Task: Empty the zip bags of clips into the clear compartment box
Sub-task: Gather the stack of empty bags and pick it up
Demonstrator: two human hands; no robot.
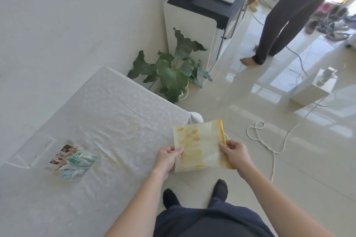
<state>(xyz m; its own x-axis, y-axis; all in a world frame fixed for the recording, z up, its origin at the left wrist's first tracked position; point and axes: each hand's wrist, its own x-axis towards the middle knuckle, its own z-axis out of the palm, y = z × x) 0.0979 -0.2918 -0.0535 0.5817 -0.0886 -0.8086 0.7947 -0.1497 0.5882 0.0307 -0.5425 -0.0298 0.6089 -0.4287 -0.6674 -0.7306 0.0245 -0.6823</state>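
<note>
I hold a translucent zip bag with a yellow zip strip [200, 144] out beyond the table's right edge, over the floor. It shows several yellow clips inside. My left hand [168, 158] pinches its near left edge and my right hand [234, 153] pinches its near right corner by the yellow strip. On the table at the left lies a pile of zip bags [72, 161] with brown, teal and blue clips. Just beyond that pile sits the clear compartment box [31, 152], low, flat and hard to make out against the cloth.
A white eyelet cloth covers the table [107, 121]. A potted plant [173, 71] stands past its far corner beside a white cabinet [192, 25]. White cords [269, 140] trail on the glossy floor. Another person's legs [277, 25] stand at the upper right. A white box [316, 86] rests on the floor.
</note>
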